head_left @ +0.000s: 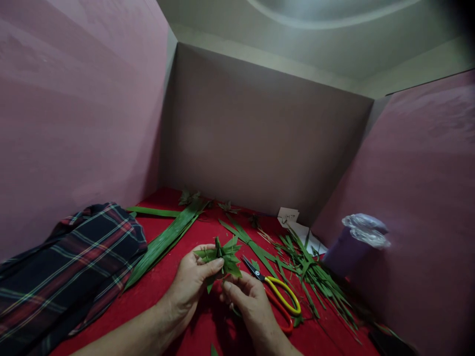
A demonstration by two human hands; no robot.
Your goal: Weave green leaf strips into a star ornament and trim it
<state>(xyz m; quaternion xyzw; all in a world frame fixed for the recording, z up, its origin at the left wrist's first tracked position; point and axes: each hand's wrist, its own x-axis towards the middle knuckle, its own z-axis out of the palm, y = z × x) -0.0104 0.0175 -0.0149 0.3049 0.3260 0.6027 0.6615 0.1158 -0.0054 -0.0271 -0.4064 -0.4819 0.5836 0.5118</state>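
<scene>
Near the front middle, my left hand (189, 277) is closed on a green leaf flower (224, 256) with pointed strips fanning out round a dark rolled centre. The left thumb presses on its front. Just below and to the right, my right hand (248, 296) is closed in a pinch at the base of the leaf flower; whatever its fingertips hold is too small to make out. Scissors (276, 289) with one yellow and one red handle lie beside the right hand, their dark blades pointing up and left.
A red cloth (163, 306) covers the table. Long green leaves (170, 240) lie at left, cut strips (315, 272) at right. Small leaf pieces (227, 206) and white paper (302, 235) lie at the back. A checked garment (92, 262) rests left; a plastic-topped purple container (345, 247) stands right.
</scene>
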